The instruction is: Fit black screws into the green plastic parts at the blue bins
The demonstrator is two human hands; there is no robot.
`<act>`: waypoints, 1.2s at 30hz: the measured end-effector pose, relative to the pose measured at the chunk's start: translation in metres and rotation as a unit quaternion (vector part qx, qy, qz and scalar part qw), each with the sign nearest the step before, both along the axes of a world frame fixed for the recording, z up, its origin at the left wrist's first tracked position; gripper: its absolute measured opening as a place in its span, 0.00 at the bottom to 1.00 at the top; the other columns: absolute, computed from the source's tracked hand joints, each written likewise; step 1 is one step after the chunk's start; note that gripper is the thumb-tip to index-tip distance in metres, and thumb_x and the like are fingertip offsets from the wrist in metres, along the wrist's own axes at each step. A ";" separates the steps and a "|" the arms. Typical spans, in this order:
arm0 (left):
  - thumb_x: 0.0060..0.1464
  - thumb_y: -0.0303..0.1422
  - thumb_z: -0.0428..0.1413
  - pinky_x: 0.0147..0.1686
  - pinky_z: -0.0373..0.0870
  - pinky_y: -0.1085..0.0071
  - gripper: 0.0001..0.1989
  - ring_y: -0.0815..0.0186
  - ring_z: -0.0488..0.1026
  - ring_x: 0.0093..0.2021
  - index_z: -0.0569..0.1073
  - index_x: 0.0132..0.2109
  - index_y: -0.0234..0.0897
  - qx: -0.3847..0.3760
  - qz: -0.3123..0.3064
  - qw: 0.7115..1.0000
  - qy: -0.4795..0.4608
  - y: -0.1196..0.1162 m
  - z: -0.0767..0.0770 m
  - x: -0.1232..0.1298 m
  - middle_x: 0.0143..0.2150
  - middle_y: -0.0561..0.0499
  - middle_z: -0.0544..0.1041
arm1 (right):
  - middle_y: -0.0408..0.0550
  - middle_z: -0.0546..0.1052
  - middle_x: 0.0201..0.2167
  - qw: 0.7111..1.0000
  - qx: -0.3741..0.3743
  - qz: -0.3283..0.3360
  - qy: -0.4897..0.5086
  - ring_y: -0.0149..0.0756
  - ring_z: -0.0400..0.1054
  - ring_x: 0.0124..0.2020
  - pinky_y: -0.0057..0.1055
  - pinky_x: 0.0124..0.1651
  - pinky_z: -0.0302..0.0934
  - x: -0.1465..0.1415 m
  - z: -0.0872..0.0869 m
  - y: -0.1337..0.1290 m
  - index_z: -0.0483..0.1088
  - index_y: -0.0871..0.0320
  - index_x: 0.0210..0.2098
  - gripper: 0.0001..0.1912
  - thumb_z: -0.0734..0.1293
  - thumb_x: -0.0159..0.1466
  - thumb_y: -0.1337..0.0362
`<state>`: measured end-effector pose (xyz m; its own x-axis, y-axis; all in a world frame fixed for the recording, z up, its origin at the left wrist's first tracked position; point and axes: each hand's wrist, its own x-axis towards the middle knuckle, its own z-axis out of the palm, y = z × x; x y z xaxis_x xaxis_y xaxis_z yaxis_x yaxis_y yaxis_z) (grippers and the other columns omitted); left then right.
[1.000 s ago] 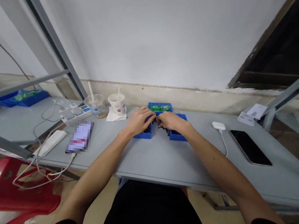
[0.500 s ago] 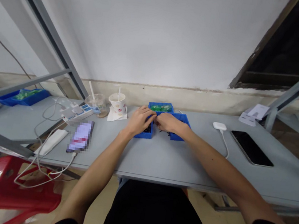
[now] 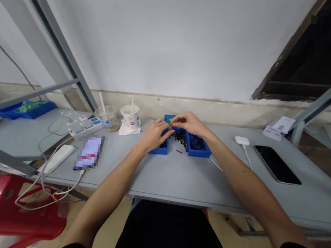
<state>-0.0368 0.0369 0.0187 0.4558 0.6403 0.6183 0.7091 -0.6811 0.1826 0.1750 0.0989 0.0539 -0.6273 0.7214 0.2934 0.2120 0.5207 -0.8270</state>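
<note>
Now that the right hand (image 3: 190, 124) sits closer to the back edge of the table (image 3: 170, 181) than a moment ago, a heap of small black pieces (image 3: 180, 137) comes into plain sight. They look like screws. The heap lies between the left blue box (image 3: 158, 151) and the right blue box (image 3: 199, 154), nearer the table's back edge than its front edge. One loose piece (image 3: 178, 151) lies apart, a bit closer to the front edge. I think this means the right hand is not picking from the heap just now, and the work is up at the fingertips. The left hand (image 3: 153, 135) stays almost in the same spot, over the left blue box.

Both arms reach in from the table's front edge. The left hand bends over its box, with the thumb pointing across to the right hand. The right hand is bent at the wrist, finger and thumb close together, by the back blue box (image 3: 168, 116) with something green (image 3: 168, 121) in it. The two hands' fingertips are very near each other. All the fingers curl, but the tips are too small to tell if either hand grips anything.
</note>
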 end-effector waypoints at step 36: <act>0.74 0.38 0.50 0.49 0.68 0.59 0.14 0.57 0.75 0.46 0.79 0.47 0.40 0.035 0.047 0.998 -0.033 0.002 -0.001 -0.003 0.42 0.47 0.82 | 0.46 0.79 0.36 0.975 0.175 -0.038 -0.132 0.35 0.69 0.36 0.32 0.42 0.59 0.000 0.019 -0.025 0.73 0.56 0.41 0.05 0.69 0.64 0.67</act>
